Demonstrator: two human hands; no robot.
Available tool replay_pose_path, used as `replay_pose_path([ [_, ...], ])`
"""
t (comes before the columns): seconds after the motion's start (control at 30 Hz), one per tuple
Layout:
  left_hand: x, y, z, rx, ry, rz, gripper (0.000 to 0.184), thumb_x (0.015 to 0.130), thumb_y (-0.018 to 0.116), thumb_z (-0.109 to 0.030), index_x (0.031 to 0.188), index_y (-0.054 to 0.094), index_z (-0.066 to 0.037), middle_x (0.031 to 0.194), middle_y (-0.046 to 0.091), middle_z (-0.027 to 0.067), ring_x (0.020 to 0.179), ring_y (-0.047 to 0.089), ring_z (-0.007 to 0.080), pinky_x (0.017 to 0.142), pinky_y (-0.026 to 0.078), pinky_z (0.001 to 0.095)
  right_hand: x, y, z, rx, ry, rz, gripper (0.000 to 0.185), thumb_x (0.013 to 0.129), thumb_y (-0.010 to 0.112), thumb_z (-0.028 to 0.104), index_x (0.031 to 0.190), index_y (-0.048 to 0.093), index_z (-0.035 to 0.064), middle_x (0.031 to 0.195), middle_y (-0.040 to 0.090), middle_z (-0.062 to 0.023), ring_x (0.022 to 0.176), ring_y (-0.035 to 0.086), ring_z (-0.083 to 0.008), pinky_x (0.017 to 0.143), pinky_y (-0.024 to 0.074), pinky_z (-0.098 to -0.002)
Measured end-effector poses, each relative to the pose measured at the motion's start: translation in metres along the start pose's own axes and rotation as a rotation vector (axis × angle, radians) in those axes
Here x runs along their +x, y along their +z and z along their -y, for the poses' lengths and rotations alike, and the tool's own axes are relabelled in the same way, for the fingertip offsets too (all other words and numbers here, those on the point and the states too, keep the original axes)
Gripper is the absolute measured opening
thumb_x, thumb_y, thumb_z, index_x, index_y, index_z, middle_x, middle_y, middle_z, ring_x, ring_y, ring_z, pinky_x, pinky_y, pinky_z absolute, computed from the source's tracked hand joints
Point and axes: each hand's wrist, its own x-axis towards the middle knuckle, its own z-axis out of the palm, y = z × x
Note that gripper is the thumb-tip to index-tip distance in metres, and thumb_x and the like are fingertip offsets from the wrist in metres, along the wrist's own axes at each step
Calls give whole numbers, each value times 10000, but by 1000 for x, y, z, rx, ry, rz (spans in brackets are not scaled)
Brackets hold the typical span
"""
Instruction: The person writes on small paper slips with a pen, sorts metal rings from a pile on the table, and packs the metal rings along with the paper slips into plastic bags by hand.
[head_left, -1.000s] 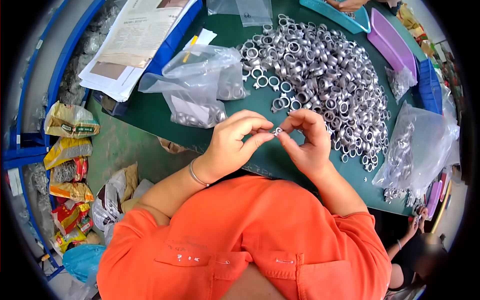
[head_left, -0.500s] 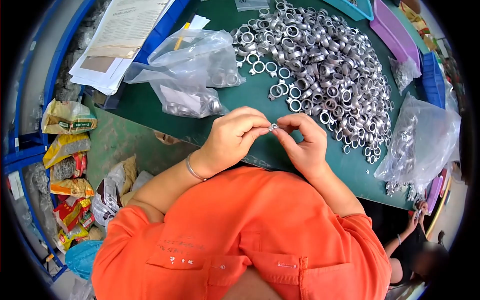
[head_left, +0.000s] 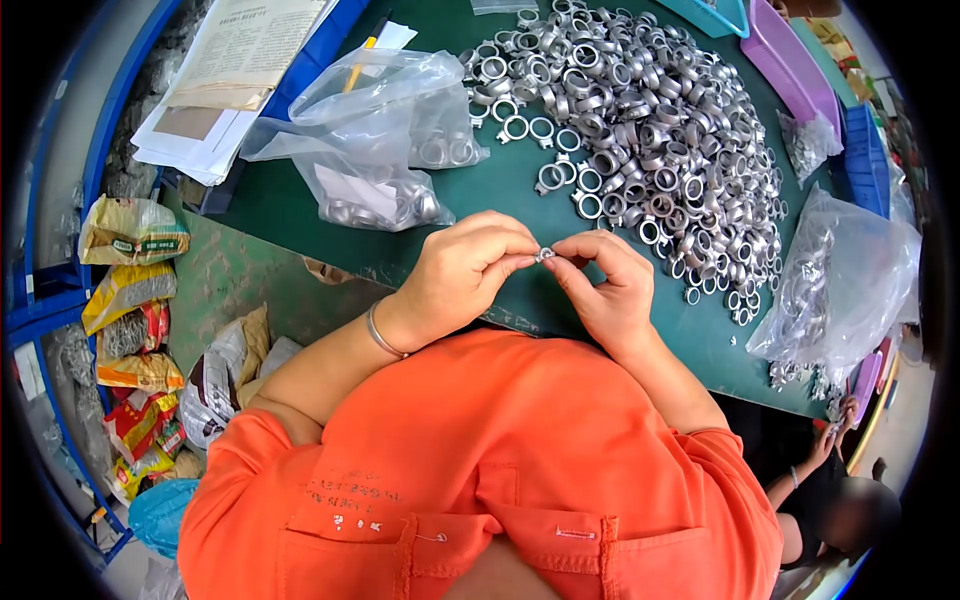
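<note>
Close to the table's front edge, a small silvery metal part (head_left: 544, 254) is pinched between the fingertips of both hands. My left hand (head_left: 465, 265) is closed on it from the left, thumb against forefinger. From the right, my right hand (head_left: 612, 280) grips the same part. The fingertips cover much of it, so its exact kind cannot be made out. Beyond the hands lies a large heap of grey metal rings (head_left: 650, 130) with small lugs. Several loose rings lie along the heap's left side, the nearest ones just past my right hand.
Clear plastic bags (head_left: 370, 140) with rings stand on the green table (head_left: 470, 205) at left, beside papers (head_left: 235, 70). At right are another plastic bag (head_left: 840, 280), a purple tray (head_left: 795, 60) and a blue bin (head_left: 865, 160). A co-worker (head_left: 830, 510) sits at lower right.
Both hands stay nearly in place, still pinching the small metal part, which looks slightly turned. The view has shifted a little. The co-worker's head and hands have moved slightly.
</note>
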Motion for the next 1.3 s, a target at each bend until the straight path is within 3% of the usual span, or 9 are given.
replay_pose_path([
  [0.63,-4,-2,1,-3,-36,51,131,779,705,61,898,681,13,904,691,126,781,673,215,686,545,287,-1,1,-3,-41,-51,15,131,744,748,-46,842,671,-3,786,662,-73,645,604,-142,564,468,-241],
  [0.7,-5,-3,1,-10,-29,75,130,787,704,59,907,678,16,907,690,124,784,673,201,694,549,281,-1,1,1,-8,27,41,132,752,739,-32,863,690,21,805,674,-78,697,636,-182,587,496,-273],
  [0.87,-8,2,-3,-315,-256,67,172,820,689,58,985,649,30,1024,628,124,831,666,150,747,572,261,0,0,1,25,37,82,117,777,718,-37,881,686,6,811,675,-84,697,641,-175,591,500,-258],
  [0.97,-8,7,1,-206,-116,27,145,800,723,-3,923,647,-8,968,630,90,710,628,172,636,517,270,-7,4,-2,126,110,57,111,806,705,-28,909,669,-7,821,679,-84,712,642,-157,606,507,-252],
  [1.07,-8,3,1,-169,-108,85,155,812,696,59,956,644,36,1019,630,126,811,672,154,731,573,260,-13,9,-8,300,214,39,114,831,695,-16,935,651,-15,832,681,-84,732,639,-142,635,517,-252],
  [1.23,-7,-2,2,-98,-143,41,133,801,708,58,920,655,33,950,666,117,798,676,154,705,569,257,-13,5,-9,333,234,122,124,838,696,-7,952,648,-15,850,679,-88,747,636,-141,675,526,-254],
  [1.3,-7,-2,3,-66,-140,41,126,795,711,62,905,657,32,932,674,115,797,678,155,697,567,256,-10,4,-3,319,124,115,135,836,694,-9,964,651,-19,865,677,-89,749,634,-145,672,522,-258],
])
